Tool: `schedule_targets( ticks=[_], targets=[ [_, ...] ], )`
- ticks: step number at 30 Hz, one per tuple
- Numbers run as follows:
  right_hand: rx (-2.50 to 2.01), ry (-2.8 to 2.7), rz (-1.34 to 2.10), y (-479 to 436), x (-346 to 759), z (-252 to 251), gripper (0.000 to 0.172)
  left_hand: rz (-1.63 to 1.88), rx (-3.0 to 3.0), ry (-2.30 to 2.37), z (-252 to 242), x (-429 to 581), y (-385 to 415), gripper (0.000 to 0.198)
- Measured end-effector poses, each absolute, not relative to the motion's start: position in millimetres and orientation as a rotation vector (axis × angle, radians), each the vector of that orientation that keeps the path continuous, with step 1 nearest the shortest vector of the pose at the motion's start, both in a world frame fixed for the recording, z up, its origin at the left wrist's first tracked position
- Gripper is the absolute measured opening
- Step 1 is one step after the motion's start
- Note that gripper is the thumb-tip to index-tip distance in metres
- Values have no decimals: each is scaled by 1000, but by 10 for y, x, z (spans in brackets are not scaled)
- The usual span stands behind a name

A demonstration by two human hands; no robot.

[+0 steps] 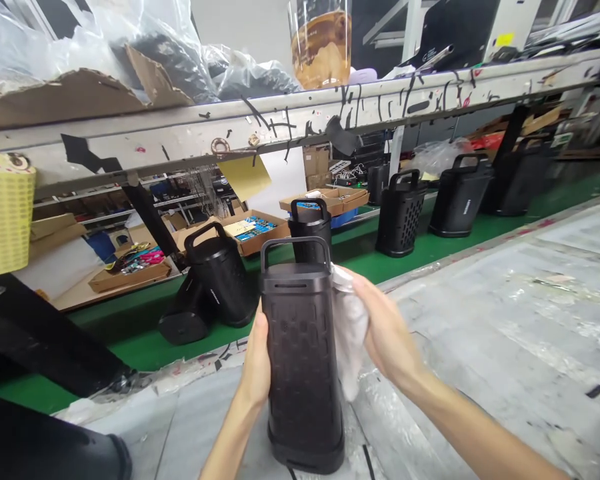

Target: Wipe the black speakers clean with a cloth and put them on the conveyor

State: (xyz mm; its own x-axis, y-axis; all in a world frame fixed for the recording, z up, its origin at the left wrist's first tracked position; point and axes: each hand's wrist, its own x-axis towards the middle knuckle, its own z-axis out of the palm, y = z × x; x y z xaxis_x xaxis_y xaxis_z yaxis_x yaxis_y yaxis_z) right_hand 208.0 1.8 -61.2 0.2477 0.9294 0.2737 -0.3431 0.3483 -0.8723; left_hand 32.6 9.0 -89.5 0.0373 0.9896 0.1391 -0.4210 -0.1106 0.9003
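A black portable speaker [303, 360] with a top carry handle stands nearly upright in front of me on the grey work surface. Against its left side my left hand [260, 360] is wrapped, thumb on the near edge and the other fingers hidden behind the casing. My right hand [385, 327] is closed on a white cloth [349, 320], pressing it to the upper right side of the speaker. The cloth hangs down below the fingers.
Behind a low edge runs a green conveyor belt [355, 273] with several similar black speakers, one [185, 317] lying over. Above it spans a white shelf [180, 133] carrying plastic bags and a measuring jug [321, 47]. A yellow basket [5, 213] hangs at left.
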Motion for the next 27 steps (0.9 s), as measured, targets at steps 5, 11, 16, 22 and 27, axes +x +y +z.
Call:
schedule_targets(
  ticks=[5, 11, 16, 22, 27],
  targets=[
    [-777, -1067, 1032, 37, 1894, -567, 54, 1384, 1002, 661, -856, 339, 89, 57],
    [-773, -1185, 1010, 37, 1872, -425, 72, 1347, 969, 622, -876, 323, 90, 59],
    [-840, -1331, 974, 40, 1906, -404, 82, 1295, 902, 600, -957, 232, 115, 62],
    [-738, -1418, 1022, 106, 1953, -446, 77, 1214, 830, 547, -1020, 135, 196, 66],
    [-912, -1323, 1079, 305, 2012, -43, 52, 1319, 947, 640, -941, 234, 108, 61]
  ],
)
